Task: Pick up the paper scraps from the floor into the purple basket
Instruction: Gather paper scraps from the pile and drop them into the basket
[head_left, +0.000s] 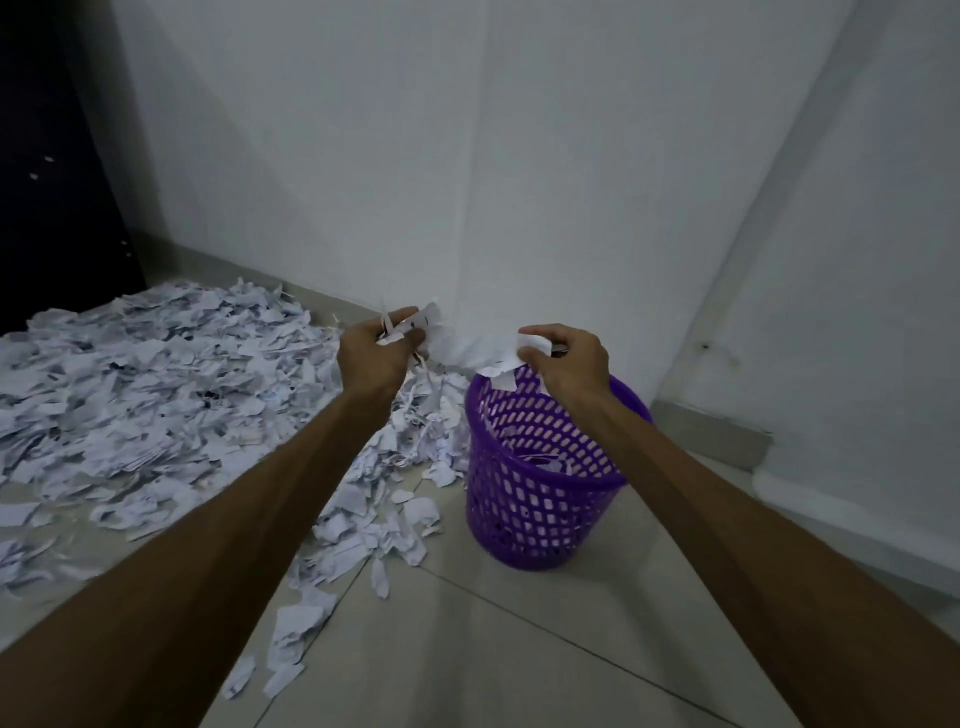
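A purple perforated basket (524, 499) stands on the tiled floor near the wall corner, with a few white scraps inside. My left hand (371, 353) and my right hand (569, 361) are raised side by side, both gripping a bunch of white paper scraps (460, 349) that stretches between them. My right hand is over the basket's far rim; my left hand is to the left of the basket, above the pile. A wide pile of torn paper scraps (156, 395) covers the floor on the left.
White walls meet in a corner just behind the basket. A dark door or cabinet (47, 182) stands at the far left. Loose scraps (296, 639) trail toward me. Bare tiles (519, 649) lie in front of the basket.
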